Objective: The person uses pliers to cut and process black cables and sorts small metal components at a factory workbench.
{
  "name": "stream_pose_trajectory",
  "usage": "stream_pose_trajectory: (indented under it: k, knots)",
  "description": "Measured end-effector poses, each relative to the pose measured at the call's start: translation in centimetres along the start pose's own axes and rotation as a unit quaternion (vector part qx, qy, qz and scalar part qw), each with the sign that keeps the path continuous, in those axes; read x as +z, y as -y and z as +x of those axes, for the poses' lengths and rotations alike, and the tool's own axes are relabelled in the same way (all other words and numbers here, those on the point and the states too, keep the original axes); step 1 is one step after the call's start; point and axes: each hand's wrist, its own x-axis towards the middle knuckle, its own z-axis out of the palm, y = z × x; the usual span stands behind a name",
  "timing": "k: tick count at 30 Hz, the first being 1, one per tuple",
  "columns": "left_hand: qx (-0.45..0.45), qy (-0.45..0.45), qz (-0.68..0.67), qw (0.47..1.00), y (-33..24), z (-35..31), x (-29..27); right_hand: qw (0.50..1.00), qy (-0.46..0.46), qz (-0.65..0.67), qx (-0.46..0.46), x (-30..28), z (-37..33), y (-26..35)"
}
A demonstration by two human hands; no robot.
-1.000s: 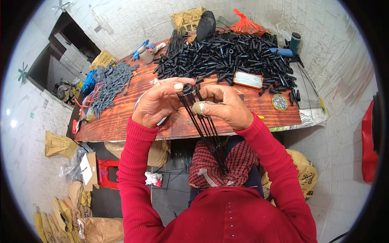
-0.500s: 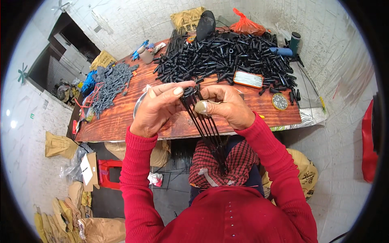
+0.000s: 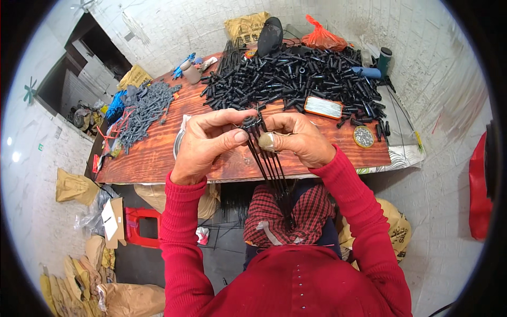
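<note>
Over to the left, an open carton (image 3: 112,226) lies on its side on the floor, just beside a red stool (image 3: 132,228). Above them, on the wooden table (image 3: 124,170), I see a heap of grey parts (image 3: 150,111), and farther back a beige bottle (image 3: 190,73). The person's left hand (image 3: 203,140) comes next, forefinger reaching along the top of a black hub (image 3: 251,122), thumb below it and a little apart; whether they grip the hub, I cannot tell. From the hub, a bundle of black rods (image 3: 272,168) slants down past the table's near edge to the checked cloth (image 3: 310,216) on the lap. A big black pile (image 3: 296,74) spreads behind. The right hand (image 3: 305,141) has its covered thumb closed against bent fingers, pinching the upper rods. Beyond it on the table sit an orange-rimmed tin (image 3: 323,107), then a round tub (image 3: 364,137) of small metal bits.
</note>
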Motion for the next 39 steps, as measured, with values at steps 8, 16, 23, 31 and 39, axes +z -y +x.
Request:
stream_pose_trajectory:
  k: [8, 16, 23, 31, 39]
  knots:
    - [0.035, 0.029, 0.027, 0.999, -0.5, 0.7, 0.5, 1.000, -0.005, -0.002, -0.012, -0.1, -0.9, 0.3]
    - [-0.035, 0.028, -0.014, 0.999, -1.4, 0.8, 1.3, 1.000, -0.006, -0.015, 0.009, -1.1, -0.9, 0.5]
    - [-0.025, 0.016, -0.008, 1.000, -1.5, 0.7, 1.9, 1.000, -0.011, 0.020, 0.014, -1.3, -1.3, 0.3]
    - [-0.001, 0.072, -0.090, 0.993, 0.9, 2.3, 0.4, 1.000, 0.005, 0.006, 0.008, -1.1, -1.4, 0.3]
    - [-0.024, 0.142, -0.141, 0.979, 1.5, 3.6, 0.3, 1.000, 0.012, -0.009, 0.023, -1.2, -1.9, 0.8]
